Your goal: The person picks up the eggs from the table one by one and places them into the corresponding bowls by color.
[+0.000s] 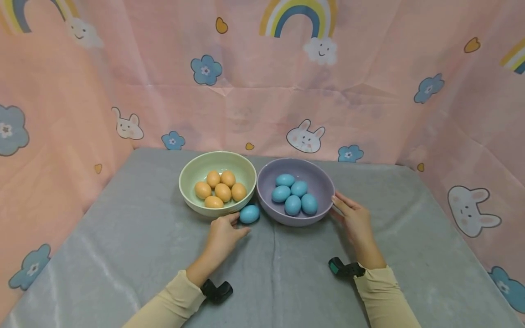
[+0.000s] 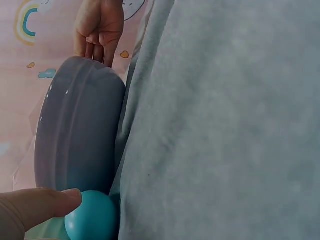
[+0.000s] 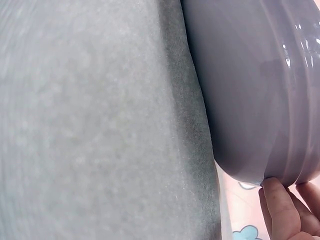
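Observation:
A blue egg [image 1: 249, 214] lies on the grey cloth in front of the gap between two bowls. My left hand [image 1: 224, 237] is at its left side, fingertips by the egg and thumb stretched out in front. In the left wrist view the thumb overlaps the edge of the egg [image 2: 92, 217]; whether it touches cannot be told. My right hand [image 1: 356, 221] rests its fingertips against the right side of the purple bowl [image 1: 296, 220], which holds several blue eggs [image 1: 293, 205]. In the right wrist view the fingers [image 3: 280, 207] meet the bowl's outer wall [image 3: 245, 95].
A light green bowl [image 1: 193, 205] with several yellow eggs [image 1: 223, 192] stands left of the purple one, their rims close together. Grey cloth [image 1: 135, 237] covers the table. A pink printed curtain [image 1: 246, 105] hangs behind and at both sides.

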The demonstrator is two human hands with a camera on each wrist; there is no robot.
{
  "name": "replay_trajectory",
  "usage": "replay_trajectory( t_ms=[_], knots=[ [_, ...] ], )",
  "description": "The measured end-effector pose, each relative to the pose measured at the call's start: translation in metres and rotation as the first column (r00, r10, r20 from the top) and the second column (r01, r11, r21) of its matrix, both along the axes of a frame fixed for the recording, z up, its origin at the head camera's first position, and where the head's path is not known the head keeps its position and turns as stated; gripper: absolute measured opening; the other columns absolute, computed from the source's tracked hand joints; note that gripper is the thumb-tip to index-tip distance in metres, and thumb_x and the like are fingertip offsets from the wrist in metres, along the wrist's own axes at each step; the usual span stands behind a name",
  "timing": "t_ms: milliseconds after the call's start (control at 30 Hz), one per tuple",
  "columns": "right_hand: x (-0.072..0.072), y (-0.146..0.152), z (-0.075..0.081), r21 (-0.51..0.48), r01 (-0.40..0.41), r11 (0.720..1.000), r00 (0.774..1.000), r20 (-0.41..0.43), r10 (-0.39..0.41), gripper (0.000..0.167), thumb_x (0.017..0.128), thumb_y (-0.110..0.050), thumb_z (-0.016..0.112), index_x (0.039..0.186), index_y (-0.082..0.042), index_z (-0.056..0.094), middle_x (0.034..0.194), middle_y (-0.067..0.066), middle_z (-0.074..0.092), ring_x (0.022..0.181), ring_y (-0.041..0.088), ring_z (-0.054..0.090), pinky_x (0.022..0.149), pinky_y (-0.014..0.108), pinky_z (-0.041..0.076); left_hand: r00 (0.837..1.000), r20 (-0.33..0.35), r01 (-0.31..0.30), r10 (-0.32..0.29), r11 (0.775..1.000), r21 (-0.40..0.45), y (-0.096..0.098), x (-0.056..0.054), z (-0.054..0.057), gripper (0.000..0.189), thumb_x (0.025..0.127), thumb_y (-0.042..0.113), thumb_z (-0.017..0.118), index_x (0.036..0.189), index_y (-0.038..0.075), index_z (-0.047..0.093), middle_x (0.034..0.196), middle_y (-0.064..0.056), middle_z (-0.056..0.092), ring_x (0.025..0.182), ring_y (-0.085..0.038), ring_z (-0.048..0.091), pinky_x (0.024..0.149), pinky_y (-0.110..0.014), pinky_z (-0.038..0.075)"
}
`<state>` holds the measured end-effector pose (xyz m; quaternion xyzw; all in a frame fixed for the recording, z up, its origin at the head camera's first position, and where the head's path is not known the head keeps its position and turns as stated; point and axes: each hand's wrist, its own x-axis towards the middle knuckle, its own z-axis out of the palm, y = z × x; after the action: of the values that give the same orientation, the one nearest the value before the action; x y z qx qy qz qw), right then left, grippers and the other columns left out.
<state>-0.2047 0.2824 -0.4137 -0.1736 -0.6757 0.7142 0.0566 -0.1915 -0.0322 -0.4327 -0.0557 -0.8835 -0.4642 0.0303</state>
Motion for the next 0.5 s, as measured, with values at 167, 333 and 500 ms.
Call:
replay_trajectory(
  t_ms=[167,333,500],
  knots=[
    [-0.001,0.000,-0.001,0.006,-0.005,1.000,1.000,0.005,0.005,0.052,0.098,-0.021,0.064,0.143,0.002,0.048,0.144,0.000,0.056,0.116,0.000,0.060,0.097,0.023,0.055,0.999,-0.029,-0.012,0.013,0.999,0.032,0.005,-0.001,0.002,0.040,0.078,0.008,0.082,0.113,-0.007,0.071,0.109,-0.022,0.074,0.102,-0.033,0.072,0.086,-0.043,0.062],
    [-0.002,-0.001,-0.001,0.017,-0.007,1.000,1.000,0.018,0.007,0.051,0.099,-0.021,0.063,0.143,0.000,0.049,0.149,0.005,0.051,0.122,0.003,0.058,0.098,0.024,0.054,0.997,-0.070,-0.011,0.013,1.000,0.020,0.011,-0.002,0.002,0.036,0.079,0.007,0.081,0.111,-0.006,0.071,0.105,-0.020,0.075,0.099,-0.030,0.073,0.084,-0.041,0.062],
    [-0.001,0.000,0.000,0.030,-0.016,0.999,0.999,0.031,0.015,0.052,0.099,-0.024,0.064,0.144,-0.002,0.049,0.152,0.007,0.048,0.128,0.007,0.055,0.100,0.025,0.053,0.993,-0.118,0.013,-0.019,0.999,-0.051,0.017,-0.005,0.005,0.039,0.079,0.006,0.081,0.115,-0.005,0.070,0.104,-0.019,0.075,0.092,-0.025,0.073,0.077,-0.037,0.063]
  ],
)
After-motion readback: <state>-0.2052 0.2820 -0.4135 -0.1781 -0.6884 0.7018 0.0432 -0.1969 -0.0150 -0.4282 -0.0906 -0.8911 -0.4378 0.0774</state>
